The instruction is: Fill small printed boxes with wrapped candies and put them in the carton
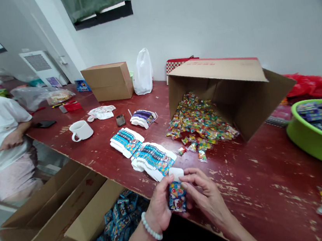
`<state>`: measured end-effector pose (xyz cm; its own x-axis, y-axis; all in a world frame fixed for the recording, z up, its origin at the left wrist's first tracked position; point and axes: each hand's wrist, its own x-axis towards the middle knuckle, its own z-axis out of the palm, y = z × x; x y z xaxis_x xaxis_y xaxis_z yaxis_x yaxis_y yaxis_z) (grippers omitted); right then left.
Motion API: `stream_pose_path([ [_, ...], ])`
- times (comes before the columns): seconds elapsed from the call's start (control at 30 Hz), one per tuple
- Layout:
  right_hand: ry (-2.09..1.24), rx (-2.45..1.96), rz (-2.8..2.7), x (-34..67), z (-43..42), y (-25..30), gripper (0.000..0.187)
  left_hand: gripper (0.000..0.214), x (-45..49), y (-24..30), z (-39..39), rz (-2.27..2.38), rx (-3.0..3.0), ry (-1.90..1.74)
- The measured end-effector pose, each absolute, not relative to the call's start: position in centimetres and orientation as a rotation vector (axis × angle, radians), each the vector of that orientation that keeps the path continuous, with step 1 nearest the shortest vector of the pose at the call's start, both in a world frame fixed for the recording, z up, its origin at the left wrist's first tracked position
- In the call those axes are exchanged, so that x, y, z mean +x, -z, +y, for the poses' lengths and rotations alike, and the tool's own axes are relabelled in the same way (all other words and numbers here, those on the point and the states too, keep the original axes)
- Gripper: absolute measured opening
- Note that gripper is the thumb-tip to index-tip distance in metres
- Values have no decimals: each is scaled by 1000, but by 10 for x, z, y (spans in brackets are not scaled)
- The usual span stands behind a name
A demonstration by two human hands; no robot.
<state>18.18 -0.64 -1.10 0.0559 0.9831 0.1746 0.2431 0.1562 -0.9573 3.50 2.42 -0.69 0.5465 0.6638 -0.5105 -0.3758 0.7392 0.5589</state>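
Over the table's near edge, my left hand (159,204) is closed around a small blue printed box (176,197) with a white flap standing up at its top. My right hand (203,189) pinches at that flap, its fingers bent against the box's upper right corner. Just beyond lie two fanned stacks of flat blue cartons (154,158). To their right, wrapped candies (199,119) spill from a large cardboard box (217,74) lying on its side.
An open carton (87,211) with many filled blue boxes (120,219) stands below left. A green basin (316,144) with purple packets is at right. A white mug (81,130), purple cartons (143,118) and a brown box (109,82) stand farther back. A person (1,132) sits at left.
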Motion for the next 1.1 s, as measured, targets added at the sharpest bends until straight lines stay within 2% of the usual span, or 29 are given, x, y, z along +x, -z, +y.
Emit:
stream_pose_path([
  [0.13, -1099, -1238, -1285, 180, -2, 12, 27, 42, 33, 9, 23, 851, 417, -628],
  [0.27, -1020, -1262, -1271, 181, 1, 10, 24, 40, 32, 9, 23, 909, 432, -634],
  [0.43, -860, -1242, -1593, 186, 2, 2, 18, 41, 30, 12, 20, 958, 483, -648],
  [0.57, -996, -1267, -1421, 184, 4, 8, 17, 45, 29, 12, 17, 916, 511, -651],
  [0.63, -1075, -1266, -1303, 183, 5, 12, 28, 48, 28, 9, 18, 846, 492, -635],
  [0.77, -1034, -1216, -1539, 189, 5, 10, 19, 57, 27, 6, 21, 741, 452, -584],
  [0.87, -1020, -1173, -1716, 192, 5, 5, 17, 52, 27, 8, 21, 802, 475, -603],
  [0.97, -1076, -1212, -1653, 190, 6, 7, 19, 48, 29, 11, 18, 841, 539, -654],
  [1.1, -1182, -1315, -1535, 184, 9, 17, 21, 54, 33, 12, 13, 845, 641, -668],
])
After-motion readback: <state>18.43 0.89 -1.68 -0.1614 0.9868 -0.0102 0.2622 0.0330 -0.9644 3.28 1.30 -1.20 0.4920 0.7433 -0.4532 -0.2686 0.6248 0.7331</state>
